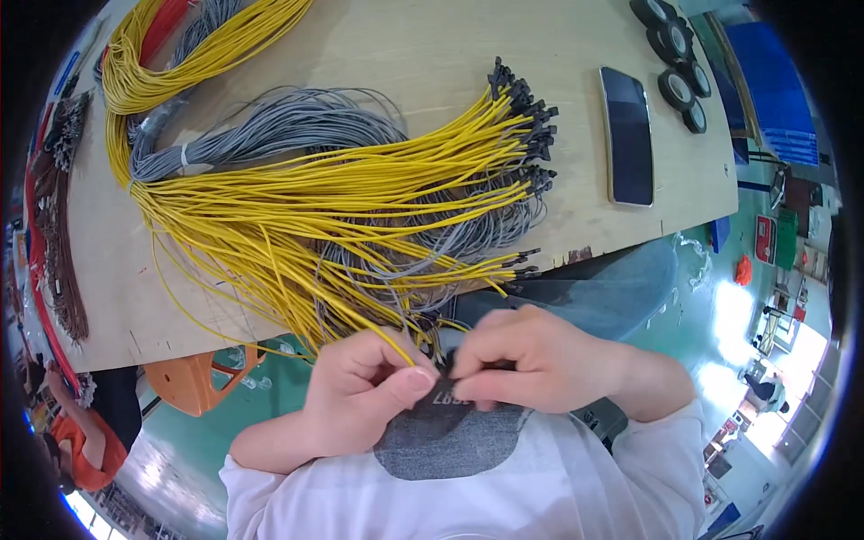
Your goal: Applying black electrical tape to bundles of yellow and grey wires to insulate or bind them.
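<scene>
A thick bundle of yellow cables (297,202) with black connectors (531,117) at their ends fans out across the table toward me. My left hand (364,387) pinches one yellow cable (382,335) between thumb and forefinger, near its end, just off the table's front edge. Close beside it, my right hand (535,360) is closed in a pinch and slightly blurred. Something dark shows between its fingertips, too unclear to name. Grey cables (270,135) lie behind and beneath the yellow ones.
On the wooden table (576,36) lie a smartphone (627,135) and several rolls of black tape (675,85) at the right. Brown cables (61,243) hang along the left edge. An orange stool (184,382) stands below, and a person in orange (90,450) is at far left.
</scene>
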`<state>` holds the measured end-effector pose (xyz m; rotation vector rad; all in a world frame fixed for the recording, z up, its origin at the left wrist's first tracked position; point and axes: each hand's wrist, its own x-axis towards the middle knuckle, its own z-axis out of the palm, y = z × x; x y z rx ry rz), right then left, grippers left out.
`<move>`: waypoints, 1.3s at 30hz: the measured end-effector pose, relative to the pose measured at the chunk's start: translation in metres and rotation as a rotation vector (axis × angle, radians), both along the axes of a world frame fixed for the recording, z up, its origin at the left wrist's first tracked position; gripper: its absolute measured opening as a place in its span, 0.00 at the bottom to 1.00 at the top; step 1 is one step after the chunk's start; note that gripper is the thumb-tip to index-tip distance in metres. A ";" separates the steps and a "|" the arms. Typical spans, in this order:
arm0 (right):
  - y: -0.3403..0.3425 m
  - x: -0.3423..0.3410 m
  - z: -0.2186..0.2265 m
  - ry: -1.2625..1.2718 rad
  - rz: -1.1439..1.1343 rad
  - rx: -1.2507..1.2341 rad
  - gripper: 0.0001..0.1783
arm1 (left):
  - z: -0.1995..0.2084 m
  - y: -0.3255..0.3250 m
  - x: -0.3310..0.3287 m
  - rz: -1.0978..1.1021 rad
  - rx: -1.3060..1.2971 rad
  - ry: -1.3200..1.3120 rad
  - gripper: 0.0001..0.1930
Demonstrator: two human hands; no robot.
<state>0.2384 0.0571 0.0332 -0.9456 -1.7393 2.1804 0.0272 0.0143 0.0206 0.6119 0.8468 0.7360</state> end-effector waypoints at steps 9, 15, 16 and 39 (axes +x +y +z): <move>-0.006 0.075 0.010 -0.303 -0.629 0.240 0.03 | 0.026 0.000 -0.033 0.041 0.262 0.556 0.06; 0.039 0.060 -0.028 -0.471 -0.526 1.190 0.13 | 0.019 -0.027 -0.044 0.340 0.482 0.982 0.17; 0.043 0.057 -0.033 -0.466 -0.472 1.285 0.13 | 0.013 -0.032 -0.047 0.334 0.600 1.051 0.17; 0.030 0.007 0.015 0.363 -0.791 0.289 0.13 | 0.000 0.076 0.050 0.082 1.324 0.853 0.05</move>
